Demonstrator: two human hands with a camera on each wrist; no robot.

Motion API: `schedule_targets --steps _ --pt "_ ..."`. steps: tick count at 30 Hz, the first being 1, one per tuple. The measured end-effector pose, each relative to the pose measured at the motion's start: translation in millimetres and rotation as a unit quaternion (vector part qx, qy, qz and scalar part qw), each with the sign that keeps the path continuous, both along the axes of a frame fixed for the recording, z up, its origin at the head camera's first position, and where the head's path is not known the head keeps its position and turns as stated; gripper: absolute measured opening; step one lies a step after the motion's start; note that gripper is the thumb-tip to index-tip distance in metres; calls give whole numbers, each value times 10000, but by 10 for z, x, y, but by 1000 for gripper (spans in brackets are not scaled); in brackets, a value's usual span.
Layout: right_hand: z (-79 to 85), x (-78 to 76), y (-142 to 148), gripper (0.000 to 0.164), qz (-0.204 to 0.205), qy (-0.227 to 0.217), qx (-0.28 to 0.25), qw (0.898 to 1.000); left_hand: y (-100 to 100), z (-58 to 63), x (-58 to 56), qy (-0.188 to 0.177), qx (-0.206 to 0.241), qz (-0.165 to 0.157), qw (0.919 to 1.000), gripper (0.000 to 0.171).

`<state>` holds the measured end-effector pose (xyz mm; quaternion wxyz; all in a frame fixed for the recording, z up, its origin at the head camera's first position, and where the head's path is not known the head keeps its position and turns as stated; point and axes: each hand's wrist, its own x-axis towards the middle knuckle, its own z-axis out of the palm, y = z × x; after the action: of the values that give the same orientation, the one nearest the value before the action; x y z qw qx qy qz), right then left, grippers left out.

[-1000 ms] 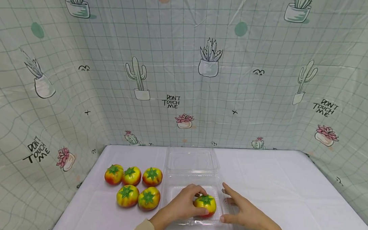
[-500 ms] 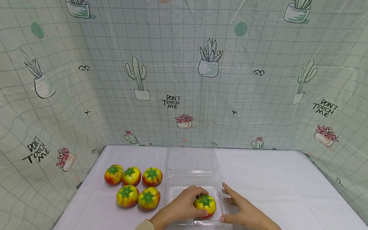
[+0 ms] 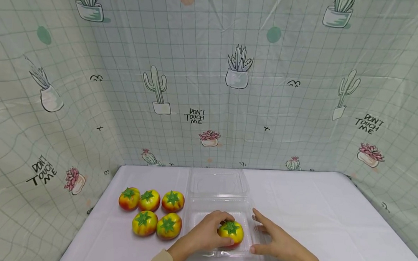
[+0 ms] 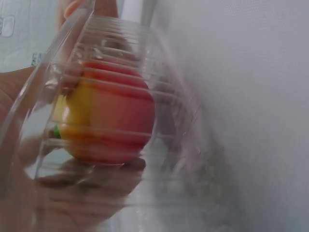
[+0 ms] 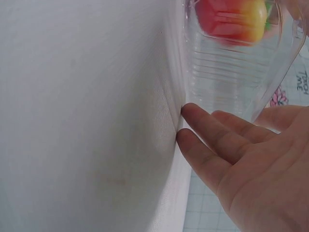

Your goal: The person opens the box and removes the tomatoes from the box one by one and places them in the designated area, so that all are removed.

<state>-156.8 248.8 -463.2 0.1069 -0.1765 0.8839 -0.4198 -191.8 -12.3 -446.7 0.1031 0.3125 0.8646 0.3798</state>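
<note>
A clear plastic clamshell box [image 3: 194, 208] lies on the table with its lid folded back. In its front half my left hand [image 3: 208, 231] grips a yellow-and-red tomato [image 3: 235, 237] with a green star-shaped top, thumb in front and fingers behind. The left wrist view shows the same tomato [image 4: 116, 113] through the ribbed clear wall. At the box's right side my right hand [image 3: 280, 241] is spread, thumb by the front corner. In the right wrist view this right hand [image 5: 260, 159] holds nothing, with fingertips at the white cloth beside the box.
Several similar tomatoes [image 3: 169, 225] stand in two rows on the white-covered table [image 3: 301, 204], left of the box. The clear lid [image 3: 217, 182] extends toward the back. A cactus-print curtain [image 3: 207, 88] closes off the back and both sides.
The tomato in my left hand has shifted slightly left inside the box. My right hand has stayed in place at the box's right side.
</note>
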Motion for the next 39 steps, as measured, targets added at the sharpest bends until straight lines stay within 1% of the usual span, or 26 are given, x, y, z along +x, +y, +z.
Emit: schedule_targets --steps 6,9,12,16,20,25,29,33,35,39 --pt "-3 -8 -3 98 -40 42 39 10000 -106 65 0 210 69 95 9997 44" --pt "-5 -9 -3 98 -30 2 -12 10000 -174 108 13 206 79 175 9996 44" --pt "-4 -4 -8 97 -68 -115 -103 9999 -244 148 29 193 191 190 9995 44" --pt "-7 -2 -18 98 -152 -245 -67 9996 -344 204 50 194 361 220 9989 45" --pt "-14 -3 -16 99 -173 -288 21 9994 -441 249 68 259 350 281 9987 45" --pt "-23 -3 -10 99 -153 -373 -83 9992 -557 282 97 401 319 323 9982 46" --pt "-32 -8 -5 99 -146 -405 -149 9990 -651 323 126 435 243 471 9976 46" --pt "-26 0 2 99 -134 -337 -80 9993 -743 366 147 523 169 565 9969 46" --pt "-24 8 1 99 -123 -302 -74 9994 -794 384 153 545 205 611 9964 46" --pt "-19 18 -11 98 -81 -302 -97 9995 -904 414 160 577 225 811 9948 48"
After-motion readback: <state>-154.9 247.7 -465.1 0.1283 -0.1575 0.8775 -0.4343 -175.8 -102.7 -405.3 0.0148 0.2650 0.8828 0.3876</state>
